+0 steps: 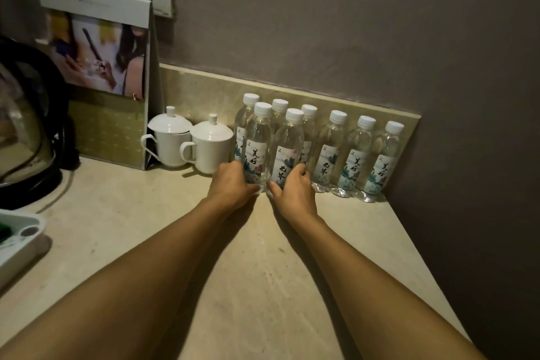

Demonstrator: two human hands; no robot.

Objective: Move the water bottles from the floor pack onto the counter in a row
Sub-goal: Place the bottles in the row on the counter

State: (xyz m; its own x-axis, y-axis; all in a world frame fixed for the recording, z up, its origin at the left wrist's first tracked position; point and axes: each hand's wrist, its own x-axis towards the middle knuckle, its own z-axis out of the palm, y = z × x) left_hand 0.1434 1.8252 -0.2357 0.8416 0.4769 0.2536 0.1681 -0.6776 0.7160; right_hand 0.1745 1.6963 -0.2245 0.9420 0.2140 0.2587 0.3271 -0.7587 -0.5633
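Here my left hand wraps the base of one front bottle and my right hand grips the one beside it, both standing on the counter. Six more bottles line the backsplash behind, next to two lidded cups.

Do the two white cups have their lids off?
No, both white cups beside the water bottles on the counter wear their lids.
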